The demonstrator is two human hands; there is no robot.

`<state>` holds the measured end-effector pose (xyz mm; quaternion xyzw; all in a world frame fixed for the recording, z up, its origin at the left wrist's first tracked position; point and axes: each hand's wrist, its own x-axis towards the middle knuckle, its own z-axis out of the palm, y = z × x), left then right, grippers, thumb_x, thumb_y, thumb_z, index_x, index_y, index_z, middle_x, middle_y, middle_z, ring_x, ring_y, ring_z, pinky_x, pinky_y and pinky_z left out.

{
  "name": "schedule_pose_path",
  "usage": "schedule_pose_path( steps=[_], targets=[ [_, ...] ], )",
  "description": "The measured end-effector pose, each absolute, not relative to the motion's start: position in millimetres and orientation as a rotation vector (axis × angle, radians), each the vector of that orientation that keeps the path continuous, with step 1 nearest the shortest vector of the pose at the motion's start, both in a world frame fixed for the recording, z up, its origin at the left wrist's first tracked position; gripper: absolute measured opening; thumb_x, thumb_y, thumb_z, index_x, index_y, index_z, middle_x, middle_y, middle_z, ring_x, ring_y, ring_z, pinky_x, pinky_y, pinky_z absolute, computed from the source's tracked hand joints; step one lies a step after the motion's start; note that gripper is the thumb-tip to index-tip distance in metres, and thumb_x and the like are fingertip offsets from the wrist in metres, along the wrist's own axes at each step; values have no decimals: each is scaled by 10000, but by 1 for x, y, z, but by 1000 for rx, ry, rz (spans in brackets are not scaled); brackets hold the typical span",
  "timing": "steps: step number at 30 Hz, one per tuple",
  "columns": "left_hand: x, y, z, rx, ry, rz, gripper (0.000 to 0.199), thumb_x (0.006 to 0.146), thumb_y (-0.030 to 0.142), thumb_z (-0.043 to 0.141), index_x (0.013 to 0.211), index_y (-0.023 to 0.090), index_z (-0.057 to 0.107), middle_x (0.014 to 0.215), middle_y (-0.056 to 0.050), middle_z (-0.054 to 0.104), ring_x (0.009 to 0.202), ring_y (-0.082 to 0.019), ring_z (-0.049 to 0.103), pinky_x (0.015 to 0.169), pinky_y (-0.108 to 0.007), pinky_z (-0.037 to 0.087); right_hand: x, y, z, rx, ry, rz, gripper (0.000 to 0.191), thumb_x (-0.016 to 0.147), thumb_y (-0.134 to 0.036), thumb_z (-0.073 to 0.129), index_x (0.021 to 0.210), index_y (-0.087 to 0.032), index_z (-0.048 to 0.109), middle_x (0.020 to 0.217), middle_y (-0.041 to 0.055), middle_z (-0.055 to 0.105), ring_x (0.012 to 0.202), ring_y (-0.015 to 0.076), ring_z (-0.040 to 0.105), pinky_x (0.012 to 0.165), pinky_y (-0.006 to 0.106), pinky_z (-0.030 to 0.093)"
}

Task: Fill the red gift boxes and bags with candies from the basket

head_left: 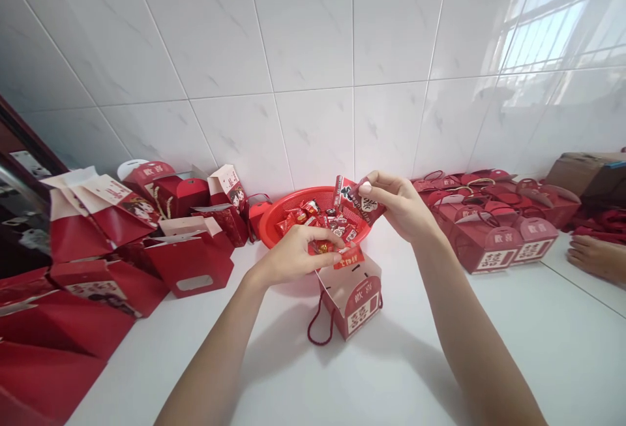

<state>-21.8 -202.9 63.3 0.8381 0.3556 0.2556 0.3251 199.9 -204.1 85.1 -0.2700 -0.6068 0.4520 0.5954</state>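
Between finger and thumb, my right hand (398, 203) pinches a red candy packet (360, 201) with a white edge, raised above the basket. My left hand (300, 253) is closed on a small red and orange candy wrapper (351, 257), over the back of a small gift box (356, 299). This box is red and cream with dark characters, its top is open, and a dark red cord handle (320, 334) hangs at its left. Right behind it, a red plastic basket (270, 225) holds many wrapped candies (337, 220), partly hidden by my left hand.
Red gift boxes and bags (188, 259) crowd the left side of the white table (293, 374). More closed gift boxes (493, 237) stand in rows at the right, near a cardboard box (587, 178). Another person's hand (597, 258) rests at the right edge. A tiled wall (313, 132) rises behind.
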Motion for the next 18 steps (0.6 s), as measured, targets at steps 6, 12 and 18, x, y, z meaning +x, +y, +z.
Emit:
schedule_pose_path(
  steps=[6, 12, 18],
  targets=[
    [-15, -215, 58, 2263, 847, 632, 327, 895, 320, 604, 1205, 257, 690, 1227, -53, 696, 1128, -257, 639, 965, -371, 531, 199, -217, 90, -621, -1461, 1081, 256, 784, -392, 772, 746, -187, 624, 757, 1, 651, 641, 109, 549, 579, 242, 459],
    [-18, -224, 64, 2320, 845, 554, 304, 974, 331, 518, 1239, 272, 657, 1272, -49, 659, 1162, -241, 608, 981, -390, 509, 198, -223, 94, -656, -1545, 1070, 295, 785, -417, 781, 747, -177, 613, 724, -2, 631, 641, 110, 541, 585, 246, 460],
    [-10, -258, 78, 1963, 347, 982, 344, 933, 486, 590, 709, 228, 631, 656, -5, 605, 629, -148, 583, 644, -303, 526, 197, -226, 95, -726, -1659, 1015, 316, 806, -455, 750, 764, -179, 601, 738, 7, 624, 666, 124, 551, 616, 266, 458]
  ],
)
